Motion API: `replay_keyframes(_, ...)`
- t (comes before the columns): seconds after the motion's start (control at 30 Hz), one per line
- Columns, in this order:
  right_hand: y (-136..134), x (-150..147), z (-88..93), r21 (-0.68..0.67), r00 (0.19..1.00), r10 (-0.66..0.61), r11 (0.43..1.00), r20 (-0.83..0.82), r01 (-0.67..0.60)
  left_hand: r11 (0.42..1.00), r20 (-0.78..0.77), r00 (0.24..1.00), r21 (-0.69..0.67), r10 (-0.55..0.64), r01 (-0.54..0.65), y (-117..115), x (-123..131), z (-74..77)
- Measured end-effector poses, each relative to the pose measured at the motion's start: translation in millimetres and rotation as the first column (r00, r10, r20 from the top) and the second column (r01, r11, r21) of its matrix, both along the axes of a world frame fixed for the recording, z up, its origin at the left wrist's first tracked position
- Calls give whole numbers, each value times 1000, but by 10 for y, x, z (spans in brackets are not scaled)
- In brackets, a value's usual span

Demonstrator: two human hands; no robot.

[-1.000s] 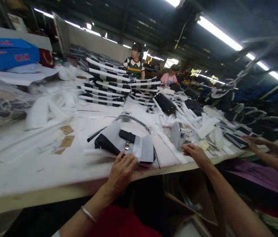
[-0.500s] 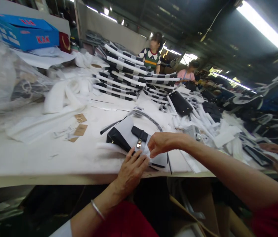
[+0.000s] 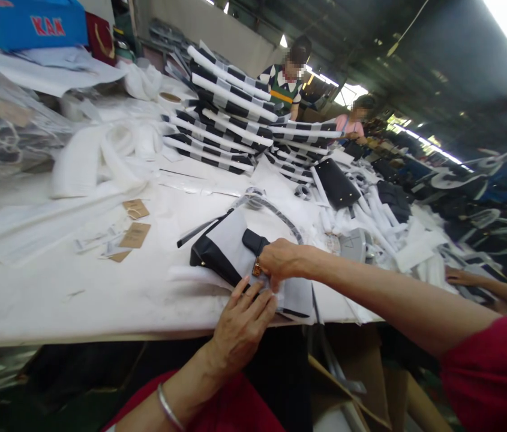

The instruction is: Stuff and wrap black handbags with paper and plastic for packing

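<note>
A black handbag (image 3: 210, 257) lies on the white table (image 3: 77, 294) near its front edge, partly covered by a sheet of white wrapping paper (image 3: 230, 240). My left hand (image 3: 242, 321) rests with fingers stretched out on the paper at the bag's near side. My right hand (image 3: 282, 261) is closed in a pinch at the bag's black strap and gold clasp (image 3: 257, 267). A long strap (image 3: 275, 210) curls on the table behind the bag.
Stacks of black-and-white striped items (image 3: 226, 120) fill the middle of the table, with another black bag (image 3: 336, 183) and white paper scraps to the right. Brown tags (image 3: 135, 234) lie left. A blue box (image 3: 28, 21) sits far left. Two people stand beyond; another person's hand (image 3: 460, 276) is at right.
My right hand came from the table's right side over to the bag and closed at the clasp. My left hand stayed on the paper. The view shifted lower and nearer to the bag.
</note>
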State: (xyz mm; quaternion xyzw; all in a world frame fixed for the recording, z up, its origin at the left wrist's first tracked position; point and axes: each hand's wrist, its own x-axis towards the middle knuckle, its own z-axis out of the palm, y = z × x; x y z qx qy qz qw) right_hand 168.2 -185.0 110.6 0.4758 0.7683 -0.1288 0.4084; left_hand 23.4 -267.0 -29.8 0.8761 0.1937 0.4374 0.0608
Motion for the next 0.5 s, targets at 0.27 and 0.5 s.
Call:
replay_keyframes(0.27,-7,220,-94,216,996,89,972,30,-93,1000,-4,1000,21,14,-14,17,7,2)
replay_keyframes(0.5,-268,660,122,599,992,-128,795,15,93,1000,-26,1000,19,15,-14,24,-4,-4)
